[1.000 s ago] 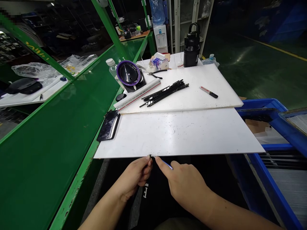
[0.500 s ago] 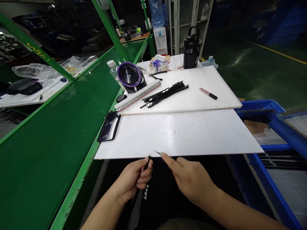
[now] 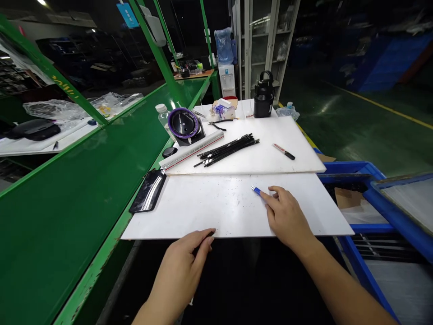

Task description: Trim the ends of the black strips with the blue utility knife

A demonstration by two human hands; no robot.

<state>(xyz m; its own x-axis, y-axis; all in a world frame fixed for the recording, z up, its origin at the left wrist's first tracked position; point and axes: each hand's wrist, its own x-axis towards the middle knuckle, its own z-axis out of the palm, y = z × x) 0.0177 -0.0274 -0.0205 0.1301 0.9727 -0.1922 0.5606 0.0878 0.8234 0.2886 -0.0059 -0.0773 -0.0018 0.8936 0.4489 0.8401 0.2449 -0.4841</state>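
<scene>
Blue plastic shows at the fingertips of the right hand [image 3: 287, 216]: a slim blue tool with a pale metal tip [image 3: 256, 190] is gripped there, index finger laid along it, above or on the smooth white board [image 3: 189, 203] (contact with the surface cannot be told). By the left hand [image 3: 181, 264], a thin black strip end [image 3: 211, 233] is pinched between thumb and fingers at the near edge of the board; most of its length is hidden by the hand. The two hands are held well apart.

Beyond, a thick white foam slab [image 3: 301, 140] is seen bordering the board. On it a loose bundle of narrow glossy black strips [image 3: 230, 150] is laid slantwise (ends uneven, some crossing). To the left of the bundle a long pale ruler with a red line [image 3: 192, 151] is placed; to the right, a small cutter-like tool with a black end [image 3: 284, 151] is left lying alone. Black-handled pliers [image 3: 219, 125] are noted behind the bundle, and a black bottle with a loop handle [image 3: 263, 97] is stood upright farther back. At the board's left side a dark glossy phone [image 3: 148, 192] is set flat, ceiling light mirrored in its screen.
</scene>
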